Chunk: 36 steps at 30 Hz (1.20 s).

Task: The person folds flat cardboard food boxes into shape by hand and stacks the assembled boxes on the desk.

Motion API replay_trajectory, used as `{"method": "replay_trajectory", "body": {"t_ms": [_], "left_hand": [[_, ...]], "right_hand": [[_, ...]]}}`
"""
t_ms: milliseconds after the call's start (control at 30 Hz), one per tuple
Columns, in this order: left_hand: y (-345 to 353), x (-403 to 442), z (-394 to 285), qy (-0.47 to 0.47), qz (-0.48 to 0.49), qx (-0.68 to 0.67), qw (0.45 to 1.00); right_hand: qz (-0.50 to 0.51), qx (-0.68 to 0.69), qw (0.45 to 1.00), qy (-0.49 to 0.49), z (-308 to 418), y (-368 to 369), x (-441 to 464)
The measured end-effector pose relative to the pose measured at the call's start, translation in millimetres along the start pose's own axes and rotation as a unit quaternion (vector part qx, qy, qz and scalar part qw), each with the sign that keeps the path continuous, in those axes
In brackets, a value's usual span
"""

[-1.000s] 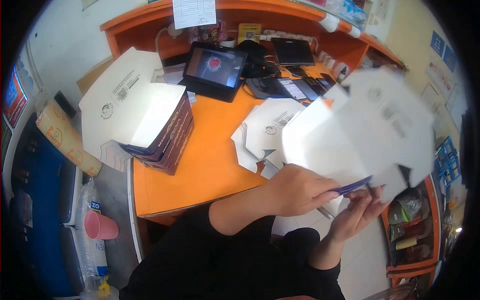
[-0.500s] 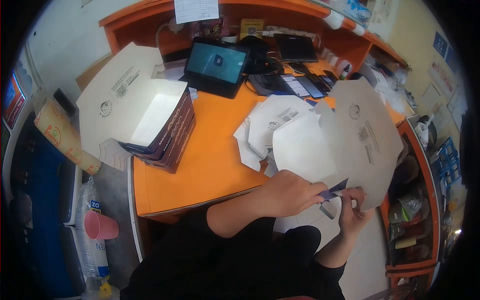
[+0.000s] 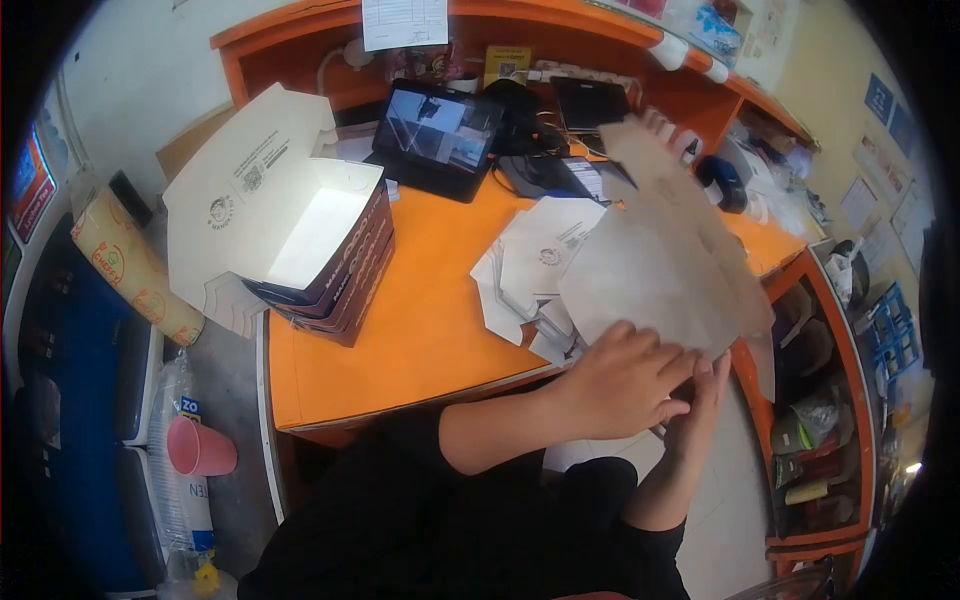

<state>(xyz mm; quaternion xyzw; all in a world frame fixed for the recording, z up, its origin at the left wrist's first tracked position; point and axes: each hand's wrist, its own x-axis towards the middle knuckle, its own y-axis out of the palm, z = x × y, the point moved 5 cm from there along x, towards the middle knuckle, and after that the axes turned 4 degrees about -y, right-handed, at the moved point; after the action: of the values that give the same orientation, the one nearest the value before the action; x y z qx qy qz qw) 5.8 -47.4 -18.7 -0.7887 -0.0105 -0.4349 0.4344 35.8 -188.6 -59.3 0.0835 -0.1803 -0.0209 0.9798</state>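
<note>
A cardboard food box (image 3: 655,270), partly folded and blurred by motion, is in both my hands over the desk's near right edge. My left hand (image 3: 622,375) has its fingers curled over the near edge of the box, thumb pointing right. My right hand (image 3: 702,395) presses the same edge from the right, fingers fairly straight against it. The folded corner between the hands is hidden. Just left of this box lie several flat box blanks (image 3: 540,245), pale side up. Farther left stands a stack of formed food boxes (image 3: 345,270), nested, purple outside, lids raised.
The orange desk (image 3: 420,330) carries a tablet (image 3: 438,125) showing several pictures, a phone (image 3: 582,178) and cables at the back. A pink cup (image 3: 202,447) lies on wrapped cups at lower left, near a patterned roll (image 3: 135,265). Orange shelving (image 3: 830,400) stands right.
The box in my hands has swung and tilted, its inside panels now more overlapped. My left hand has moved from pinching a purple flap to lying over the near edge. The tablet picture changed.
</note>
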Motion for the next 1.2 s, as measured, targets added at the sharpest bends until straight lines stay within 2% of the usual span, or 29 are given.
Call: {"method": "replay_trajectory", "body": {"t_ms": [67,133,233,333,433,533,633,667,767,900,1000,1067,1100,1133,1200], "left_hand": [[-32,9,12,0.005,-0.116,-0.011,0.993],[-57,14,39,-0.020,-0.179,0.082,0.980],[-91,17,65,-0.095,-0.252,0.151,0.951],[-92,15,74,-0.119,-0.275,0.119,0.947],[-86,10,85,-0.174,-0.271,0.130,0.938],[-79,9,91,-0.209,-0.207,0.082,0.952],[-61,3,90,-0.276,-0.186,-0.152,0.931],[-56,-2,88,-0.257,-0.207,-0.173,0.928],[-36,-15,95,-0.268,-0.165,-0.108,0.943],[-22,-20,97,-0.211,-0.150,-0.033,0.965],[-33,-23,101,-0.320,0.007,-0.035,0.947],[-43,-28,105,-0.187,-0.041,-0.127,0.973],[-50,-32,104,-0.117,-0.064,-0.172,0.976],[-54,-35,97,-0.095,0.007,-0.203,0.975],[-51,-42,83,-0.023,-0.024,-0.202,0.979]], "right_hand": [[0.015,-0.023,0.999,-0.023,4,-15,7],[0.016,-0.037,0.999,-0.026,11,-29,13],[0.036,-0.011,0.997,-0.064,19,-36,19],[0.031,0.003,0.996,-0.078,15,-38,23],[0.014,0.047,0.997,-0.064,4,-42,23],[-0.005,0.067,0.995,-0.077,-4,-36,23],[-0.015,0.039,0.994,-0.105,-8,-27,20],[-0.016,0.024,0.993,-0.113,-9,-24,19],[-0.014,0.031,0.996,-0.088,-9,-10,12],[-0.034,0.001,0.996,-0.079,-16,-12,14],[-0.042,0.058,0.997,-0.004,-19,-23,15],[-0.034,0.096,0.993,0.063,-26,-46,20],[-0.068,0.103,0.989,0.079,0,-28,16],[-0.016,0.133,0.988,0.079,3,-27,19],[0.066,0.166,0.981,0.080,2,-31,21]]}}
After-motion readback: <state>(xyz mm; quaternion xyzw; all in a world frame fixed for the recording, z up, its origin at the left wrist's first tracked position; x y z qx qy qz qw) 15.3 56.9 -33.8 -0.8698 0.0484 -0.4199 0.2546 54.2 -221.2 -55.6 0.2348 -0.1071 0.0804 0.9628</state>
